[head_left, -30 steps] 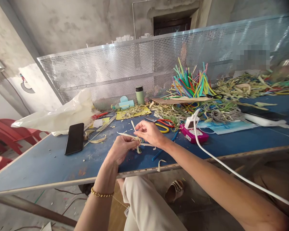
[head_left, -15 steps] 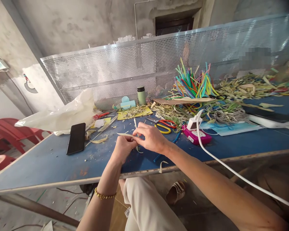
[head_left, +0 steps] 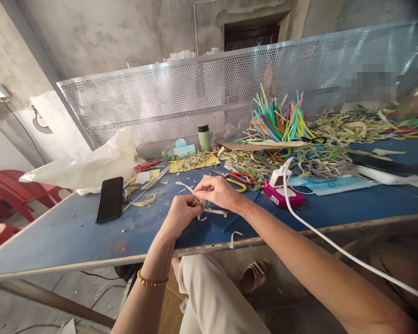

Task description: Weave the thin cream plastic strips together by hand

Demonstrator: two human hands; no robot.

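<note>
My left hand is closed in a pinch on a small bundle of pale, flat strips, above the front of the blue table. Strip ends stick out on both sides of the fingers. Against it, my right hand pinches at the top of the same strips, thumb and fingers together. The fingers hide where the strips cross. A blue tube lies just right of the hands, and a loose pale strip lies at the table's front edge. Scissors with red and yellow handles rest behind my right hand.
A black phone and a plastic bag lie left. To the right are a magenta power socket with a white cable, and a blue mask. Coloured stems, dry strips and a green bottle stand behind.
The strips have turned in my fingers, and one end now points right. My left hand has shifted slightly right, and my right hand's fingers have drawn closer together.
</note>
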